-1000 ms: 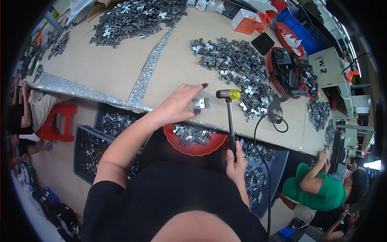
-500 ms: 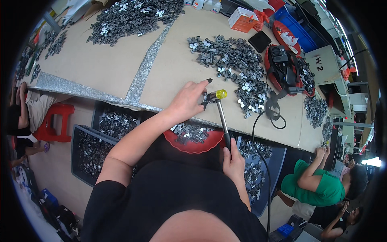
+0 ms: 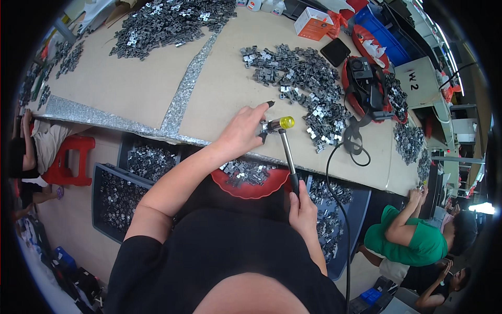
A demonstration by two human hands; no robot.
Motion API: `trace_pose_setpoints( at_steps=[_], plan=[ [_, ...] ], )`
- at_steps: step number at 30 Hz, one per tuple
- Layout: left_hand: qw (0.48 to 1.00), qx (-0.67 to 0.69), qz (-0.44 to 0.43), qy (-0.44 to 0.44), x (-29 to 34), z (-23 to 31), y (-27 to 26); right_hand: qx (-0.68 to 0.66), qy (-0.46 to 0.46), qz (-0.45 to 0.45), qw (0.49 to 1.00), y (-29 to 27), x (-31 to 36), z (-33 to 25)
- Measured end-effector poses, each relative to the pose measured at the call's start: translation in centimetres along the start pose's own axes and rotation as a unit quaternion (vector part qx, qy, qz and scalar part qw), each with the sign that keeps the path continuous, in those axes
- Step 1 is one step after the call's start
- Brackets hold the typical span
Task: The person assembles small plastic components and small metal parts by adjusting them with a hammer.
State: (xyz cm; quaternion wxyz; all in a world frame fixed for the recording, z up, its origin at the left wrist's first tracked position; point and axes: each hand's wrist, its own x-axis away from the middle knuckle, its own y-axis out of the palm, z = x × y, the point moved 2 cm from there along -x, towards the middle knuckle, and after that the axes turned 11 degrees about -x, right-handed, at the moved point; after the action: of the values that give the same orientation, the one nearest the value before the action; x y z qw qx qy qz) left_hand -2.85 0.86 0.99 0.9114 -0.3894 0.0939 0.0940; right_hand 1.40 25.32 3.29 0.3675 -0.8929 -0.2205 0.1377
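Head view: yellow-faced mallet [image 3: 288, 153] is being gripped by the right hand [image 3: 304, 212]; metal bracket [image 3: 265, 126] is being straddled by the spread left hand [image 3: 241, 128], hold unclear; fingertips [image 3: 270, 104] best kept clear.

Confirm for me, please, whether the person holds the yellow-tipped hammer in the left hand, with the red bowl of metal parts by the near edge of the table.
The hand is wrong: the head view shows the yellow-tipped hammer in the right hand, with the red bowl of metal parts by the near edge of the table.
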Motion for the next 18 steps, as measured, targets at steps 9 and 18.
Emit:
trace_pose_setpoints(
  at_steps=[9,18],
  plan=[
    [0.978,0.040,-0.108,0.171,3.4,3.0,-1.3,-0.245,0.080,0.111,0.960,-1.1,1.2,2.3],
    [0.969,-0.125,0.198,-0.082,-10.5,-8.4,-5.5,-0.292,0.084,0.095,0.948,-0.3,1.1,2.9]
  ],
)
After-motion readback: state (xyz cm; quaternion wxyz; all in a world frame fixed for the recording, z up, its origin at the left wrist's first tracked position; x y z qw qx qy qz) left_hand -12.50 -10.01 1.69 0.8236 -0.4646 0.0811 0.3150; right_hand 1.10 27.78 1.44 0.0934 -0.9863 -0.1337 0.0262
